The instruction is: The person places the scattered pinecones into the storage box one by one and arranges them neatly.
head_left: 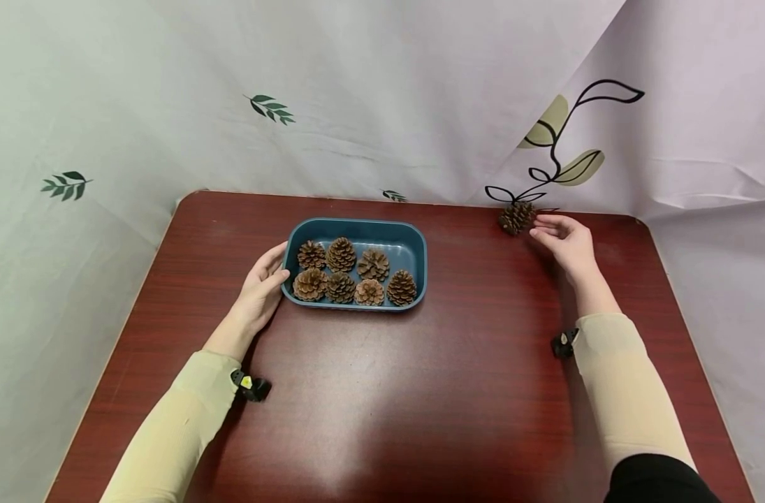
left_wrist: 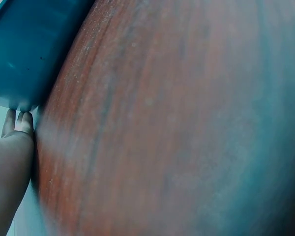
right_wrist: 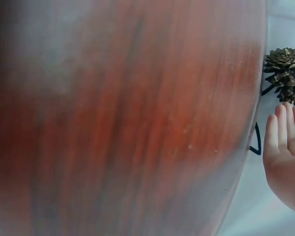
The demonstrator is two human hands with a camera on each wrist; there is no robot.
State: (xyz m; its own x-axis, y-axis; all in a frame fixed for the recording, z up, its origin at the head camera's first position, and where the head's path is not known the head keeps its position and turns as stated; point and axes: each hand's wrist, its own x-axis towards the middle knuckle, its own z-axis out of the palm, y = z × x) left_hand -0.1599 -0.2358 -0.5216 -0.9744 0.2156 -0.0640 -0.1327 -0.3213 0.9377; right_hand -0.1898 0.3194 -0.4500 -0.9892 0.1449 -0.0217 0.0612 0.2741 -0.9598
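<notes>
A blue plastic box (head_left: 357, 306) stands toward the back of the table, holding several brown pine cones (head_left: 340, 255). My left hand (head_left: 261, 290) grips its left end, thumb at the rim and fingers along the outer wall. That end of the box (left_wrist: 32, 54) also shows in the left wrist view, above the fingers. Near the back right edge is another pine cone (head_left: 516, 218). At its right side my right hand (head_left: 564, 244) has its fingertips close to or touching it. Nearly straight fingers (right_wrist: 282, 129) reach the cone (right_wrist: 285, 78) in the right wrist view; the thumb is hidden there.
The reddish-brown table (head_left: 457, 363) has rounded back corners. A pale curtain (head_left: 382, 84) with leaf prints hangs right behind its back edge. Small black wrist cameras (head_left: 251, 385) sit by both sleeves.
</notes>
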